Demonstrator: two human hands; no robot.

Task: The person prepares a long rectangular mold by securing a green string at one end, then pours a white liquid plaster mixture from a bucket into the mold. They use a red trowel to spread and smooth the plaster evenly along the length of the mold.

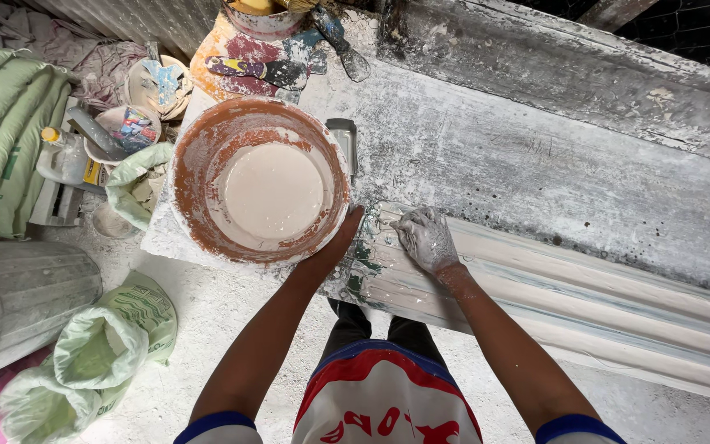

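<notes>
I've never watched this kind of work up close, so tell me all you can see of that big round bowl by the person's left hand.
The bowl is wide and round, seen from straight above. Its inner wall is smeared with reddish-brown and white residue, and a smooth pool of pale cream liquid, like wet plaster, fills the bottom. It looks like plastic or rubber, though that is hard to tell. It sits upright at the left end of the plaster-crusted workbench. The left hand rests against its lower right rim.

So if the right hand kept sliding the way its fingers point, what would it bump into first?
The right hand lies on the ribbed white moulding, fingers pointing toward its near end. Going on, it would probably meet the left hand and then the orange bowl of pale plaster beside it.
</notes>
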